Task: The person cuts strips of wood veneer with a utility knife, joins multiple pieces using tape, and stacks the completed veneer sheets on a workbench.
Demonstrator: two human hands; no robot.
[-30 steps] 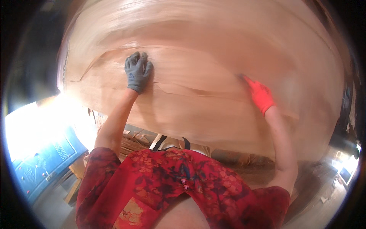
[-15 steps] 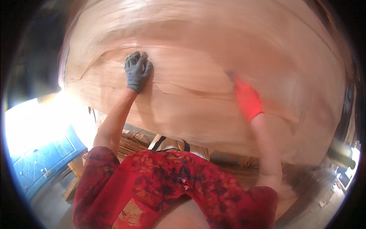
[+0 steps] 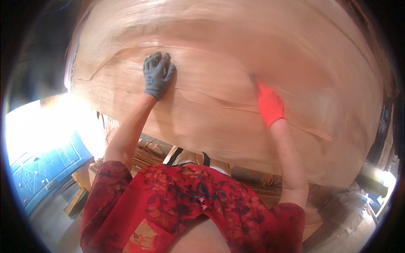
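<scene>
A large pale wood veneer sheet (image 3: 228, 133) with wrinkles and splits fills most of the view. My left hand (image 3: 158, 76), in a grey glove, rests on it at upper centre-left, fingers apart and slightly bent, holding nothing I can see. My right hand (image 3: 270, 103), in an orange glove, is further right on the sheet, fingers closed around something small and dark at the fingertips, too blurred to make out. A long split in the sheet runs just below and beside my right hand.
Ragged stacked veneer (image 3: 147, 152) shows below the sheet's lower edge. A blue plastic board or case (image 3: 50, 168) on wooden supports (image 3: 78, 198) is at the lower left, beside bright glare. A cylindrical bar (image 3: 371, 181) and scraps lie at the right rim.
My right hand has moved left across the sheet. My left hand sits slightly higher and further right in the picture than before.
</scene>
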